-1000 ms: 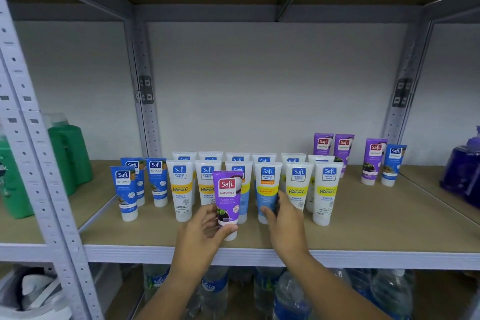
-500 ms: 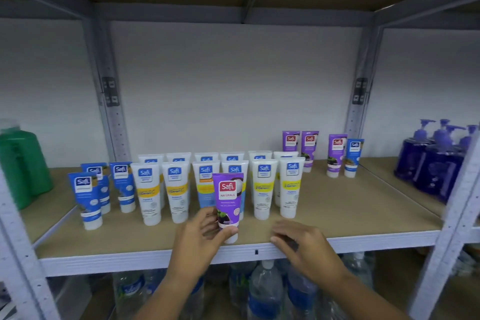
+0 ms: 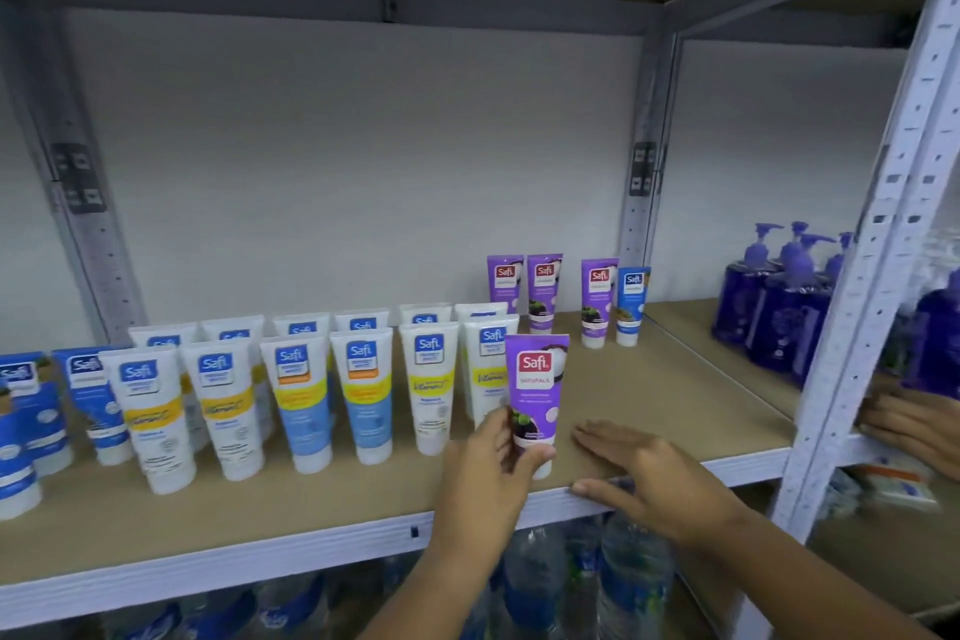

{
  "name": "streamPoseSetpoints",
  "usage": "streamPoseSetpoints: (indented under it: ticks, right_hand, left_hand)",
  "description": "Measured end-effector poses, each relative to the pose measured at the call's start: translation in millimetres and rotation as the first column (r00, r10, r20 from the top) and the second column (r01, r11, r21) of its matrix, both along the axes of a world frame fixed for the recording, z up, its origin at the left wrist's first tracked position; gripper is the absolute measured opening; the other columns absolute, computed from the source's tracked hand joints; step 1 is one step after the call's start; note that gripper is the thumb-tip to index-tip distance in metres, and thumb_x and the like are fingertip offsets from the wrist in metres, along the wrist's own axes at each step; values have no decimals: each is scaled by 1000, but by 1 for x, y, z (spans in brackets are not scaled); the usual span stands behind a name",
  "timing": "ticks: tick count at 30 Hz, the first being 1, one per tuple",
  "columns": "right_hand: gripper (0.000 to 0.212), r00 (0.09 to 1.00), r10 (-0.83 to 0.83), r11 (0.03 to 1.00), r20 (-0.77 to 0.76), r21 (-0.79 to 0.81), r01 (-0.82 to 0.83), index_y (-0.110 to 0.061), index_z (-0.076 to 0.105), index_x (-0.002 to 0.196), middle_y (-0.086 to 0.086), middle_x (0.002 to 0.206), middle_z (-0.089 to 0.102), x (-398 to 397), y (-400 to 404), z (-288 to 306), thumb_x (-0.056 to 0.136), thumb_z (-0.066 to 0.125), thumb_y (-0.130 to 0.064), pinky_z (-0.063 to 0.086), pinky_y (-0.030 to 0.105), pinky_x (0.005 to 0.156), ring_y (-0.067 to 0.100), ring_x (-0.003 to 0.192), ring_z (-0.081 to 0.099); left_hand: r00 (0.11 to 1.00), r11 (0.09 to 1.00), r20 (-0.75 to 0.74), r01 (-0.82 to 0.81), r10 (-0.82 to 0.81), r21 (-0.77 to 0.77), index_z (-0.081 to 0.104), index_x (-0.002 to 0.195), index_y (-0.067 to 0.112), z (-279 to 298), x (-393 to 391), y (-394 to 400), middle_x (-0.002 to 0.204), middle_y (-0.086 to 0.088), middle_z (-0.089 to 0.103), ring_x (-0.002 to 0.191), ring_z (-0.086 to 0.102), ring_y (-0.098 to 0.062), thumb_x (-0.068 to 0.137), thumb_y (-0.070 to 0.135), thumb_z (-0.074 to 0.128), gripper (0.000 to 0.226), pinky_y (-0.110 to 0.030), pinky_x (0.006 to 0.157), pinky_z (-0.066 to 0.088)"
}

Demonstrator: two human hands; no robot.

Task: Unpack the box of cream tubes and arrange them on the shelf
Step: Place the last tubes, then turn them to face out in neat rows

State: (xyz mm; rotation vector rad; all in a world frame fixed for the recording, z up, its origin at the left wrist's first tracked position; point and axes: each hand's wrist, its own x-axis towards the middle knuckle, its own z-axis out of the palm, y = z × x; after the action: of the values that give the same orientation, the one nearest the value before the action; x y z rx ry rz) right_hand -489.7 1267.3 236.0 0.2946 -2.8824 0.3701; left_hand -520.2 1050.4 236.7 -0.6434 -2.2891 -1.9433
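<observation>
My left hand [image 3: 485, 465] holds a purple cream tube [image 3: 535, 387] upright by its lower end, near the front of the brown shelf [image 3: 660, 395]. My right hand [image 3: 644, 476] lies flat on the shelf's front edge just right of the tube, fingers straight. White tubes with yellow and blue bands [image 3: 291, 400] stand in two rows to the left. Blue tubes [image 3: 88, 400] stand at the far left. Three purple tubes [image 3: 543, 291] and one blue tube [image 3: 631, 304] stand at the back right.
A grey perforated upright [image 3: 878, 270] rises at the right. Beyond it stand purple pump bottles [image 3: 774, 296], and another person's hand [image 3: 909, 424] rests on that shelf. Water bottles [image 3: 587, 582] fill the level below.
The view has swung right. My left hand carried the purple tube rightward along the shelf front. My right hand moved from the white tubes down onto the shelf's front edge.
</observation>
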Motion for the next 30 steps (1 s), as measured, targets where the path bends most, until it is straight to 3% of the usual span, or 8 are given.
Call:
streamPoseSetpoints:
  ticks: [6,12,15,18,25,30]
  right_hand:
    - [90,999,0,999,44,43,-2,-38,27,151,-20,157,26,-5,26,-4,78,28,-89,25,26,119,-2,144,22]
    - [84,999,9,999,-49,41,-7,-37,32,149,-19,156,28,-6,27,-14,82,26,-87,23,26,119,-2,144,24]
    - [81,996,16,998,-88,59,-11,-36,35,149,-20,155,29,-5,25,-14,84,27,-84,14,15,118,-3,143,24]
    - [80,995,19,999,-98,50,-14,-35,36,148,-20,154,30,-4,25,-13,84,29,-83,12,13,116,-2,143,25]
    - [80,993,24,999,-117,38,-20,-33,41,146,-17,153,35,-5,25,-17,85,32,-82,19,20,119,0,142,29]
    - [81,994,18,999,-106,46,-13,-34,37,148,-19,154,32,-4,25,-16,85,30,-83,14,16,117,0,143,27]
  left_hand:
    - [974,969,-88,-216,207,-121,60,103,26,-7,-20,55,101,14,72,93,67,1,86,30,75,23,-32,80,58]
    - [935,919,-95,-353,341,-176,65,111,18,2,-39,82,105,2,72,97,65,-14,89,24,72,24,-25,74,51]
    - [914,895,-96,-405,394,-189,65,111,15,4,-45,88,105,-2,71,97,65,-19,90,23,71,23,-24,71,44]
    - [903,881,-89,-430,421,-195,65,110,16,1,-50,91,104,-3,72,97,65,-21,90,24,71,23,-27,71,45]
    - [894,872,-101,-448,436,-199,64,114,16,-2,-55,94,108,-3,71,101,65,-22,92,23,68,24,-27,73,45]
    - [891,869,-94,-454,444,-199,62,115,15,-2,-56,94,109,-4,70,102,65,-23,92,23,69,26,-34,79,54]
